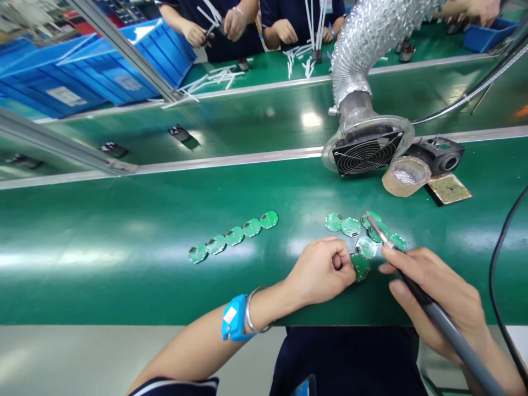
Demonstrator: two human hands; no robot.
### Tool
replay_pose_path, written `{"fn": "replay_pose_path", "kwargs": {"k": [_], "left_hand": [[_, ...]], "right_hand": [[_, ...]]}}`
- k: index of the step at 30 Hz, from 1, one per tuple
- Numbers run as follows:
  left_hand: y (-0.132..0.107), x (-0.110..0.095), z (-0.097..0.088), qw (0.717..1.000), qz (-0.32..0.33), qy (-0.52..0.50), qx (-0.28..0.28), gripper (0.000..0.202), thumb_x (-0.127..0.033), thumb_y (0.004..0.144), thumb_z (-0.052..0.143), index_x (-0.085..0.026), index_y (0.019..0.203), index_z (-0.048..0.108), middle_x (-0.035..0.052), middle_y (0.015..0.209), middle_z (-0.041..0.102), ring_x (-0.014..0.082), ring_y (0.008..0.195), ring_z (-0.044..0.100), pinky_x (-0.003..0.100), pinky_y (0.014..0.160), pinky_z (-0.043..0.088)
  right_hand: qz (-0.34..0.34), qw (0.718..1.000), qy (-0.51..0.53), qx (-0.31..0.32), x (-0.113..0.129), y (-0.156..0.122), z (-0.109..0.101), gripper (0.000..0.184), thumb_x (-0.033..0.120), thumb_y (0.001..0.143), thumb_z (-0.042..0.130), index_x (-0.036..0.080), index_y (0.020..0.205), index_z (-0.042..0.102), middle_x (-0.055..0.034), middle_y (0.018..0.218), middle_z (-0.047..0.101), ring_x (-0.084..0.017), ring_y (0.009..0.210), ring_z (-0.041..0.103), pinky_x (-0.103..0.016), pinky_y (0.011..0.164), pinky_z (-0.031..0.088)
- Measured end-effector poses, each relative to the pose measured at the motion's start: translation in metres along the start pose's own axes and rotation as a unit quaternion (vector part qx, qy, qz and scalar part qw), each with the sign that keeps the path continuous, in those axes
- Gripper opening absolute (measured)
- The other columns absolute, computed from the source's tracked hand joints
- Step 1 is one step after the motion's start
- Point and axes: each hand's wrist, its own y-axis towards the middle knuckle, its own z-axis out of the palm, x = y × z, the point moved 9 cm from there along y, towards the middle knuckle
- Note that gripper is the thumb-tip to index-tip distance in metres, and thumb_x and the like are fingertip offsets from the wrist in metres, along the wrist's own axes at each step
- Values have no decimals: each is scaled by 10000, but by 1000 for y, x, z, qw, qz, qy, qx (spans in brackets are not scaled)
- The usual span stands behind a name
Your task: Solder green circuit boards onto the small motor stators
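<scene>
My right hand (445, 297) grips a soldering iron (424, 300) like a pen, its tip over the group of boards. My left hand (324, 269) is closed, fingers curled against the edge of a round green circuit board (361, 267); what its fingertips pinch, if anything, is hidden. Just beyond the hands lie several more boards, among them a pale-lit board (366, 247) and a left-hand pair with one board (351, 226) in it. To the left, several joined boards form a slanting row (235, 236) on the green bench.
A fume extractor fan (368, 154) on a silver duct stands behind the boards. Beside it are a solder-filled cup (406, 176), an iron holder (439, 154) and a sponge tray (449, 188). A black cable (499, 264) hangs at right. Co-workers' hands work across the line near blue bins (127, 66).
</scene>
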Motion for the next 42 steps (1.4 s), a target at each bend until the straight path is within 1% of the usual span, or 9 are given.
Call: {"fn": "replay_pose_path", "kwargs": {"k": [4, 8, 16, 23, 31, 33, 37, 39, 42], "left_hand": [[1, 1, 0, 1000, -13, 6, 1, 133, -62, 623, 551, -158, 554, 491, -43, 569, 452, 78, 520, 400, 211, 500, 283], [1, 0, 1, 1000, -9, 5, 3, 145, -68, 620, 544, -163, 544, 465, -40, 568, 446, 81, 521, 402, 211, 494, 279], [0, 1, 1, 1000, -12, 4, 9, 150, -75, 618, 538, -166, 536, 452, -39, 566, 445, 81, 515, 401, 212, 487, 278], [2, 3, 3, 999, -28, 10, 26, 149, -89, 622, 558, -164, 535, 463, -40, 561, 449, 83, 521, 407, 213, 495, 289], [3, 3, 3, 998, -45, 19, 28, 165, -96, 617, 572, -169, 523, 458, -39, 563, 452, 89, 529, 406, 223, 509, 298], [3, 3, 2, 998, -46, 22, 27, 163, -100, 620, 574, -170, 525, 461, -39, 567, 453, 90, 530, 407, 224, 508, 299], [3, 1, 2, 999, -38, 31, 24, 171, -93, 621, 573, -172, 525, 455, -41, 563, 452, 91, 531, 414, 225, 515, 304], [3, 0, 2, 999, -31, 34, 22, 179, -82, 616, 570, -172, 521, 448, -42, 558, 450, 91, 534, 416, 225, 519, 303], [4, -1, 2, 999, -33, 34, 25, 183, -79, 612, 573, -173, 520, 446, -42, 555, 451, 95, 542, 423, 226, 521, 305]], "right_hand": [[-9, 1000, -16, 9, 19, -7, -16, 365, 75, 841, 543, 142, 1186, 642, -59, 799, 596, -144, 674, 566, -281, 553, 483], [-24, 999, -29, 32, 27, -8, -13, 315, 67, 800, 541, 157, 1079, 657, -51, 745, 628, -155, 621, 590, -299, 541, 514], [-27, 1000, -11, 3, 23, -8, -7, 348, 53, 771, 522, 195, 1073, 622, -38, 726, 639, -187, 608, 616, -332, 505, 504], [-69, 995, -49, 51, 28, -16, 1, 321, 52, 769, 523, 157, 1057, 615, -37, 681, 604, -191, 611, 585, -359, 537, 492], [-143, 984, -55, 89, 32, -22, 9, 343, 59, 761, 505, 117, 1075, 631, -20, 623, 555, -165, 525, 484, -329, 442, 399], [-137, 985, -56, 85, 31, -23, 7, 342, 65, 775, 502, 133, 1082, 637, -16, 618, 551, -167, 520, 488, -331, 438, 402], [-81, 993, -56, 57, 28, -17, -7, 355, 53, 782, 548, 184, 1097, 645, -35, 678, 602, -182, 595, 567, -335, 500, 483], [-76, 995, -54, 33, 28, -13, -14, 366, 60, 785, 572, 191, 1120, 641, -46, 709, 626, -184, 617, 594, -321, 504, 500], [-71, 995, -65, -22, 20, -10, -19, 417, 62, 825, 559, 214, 1212, 598, -17, 692, 634, -157, 566, 593, -280, 472, 485]]}}
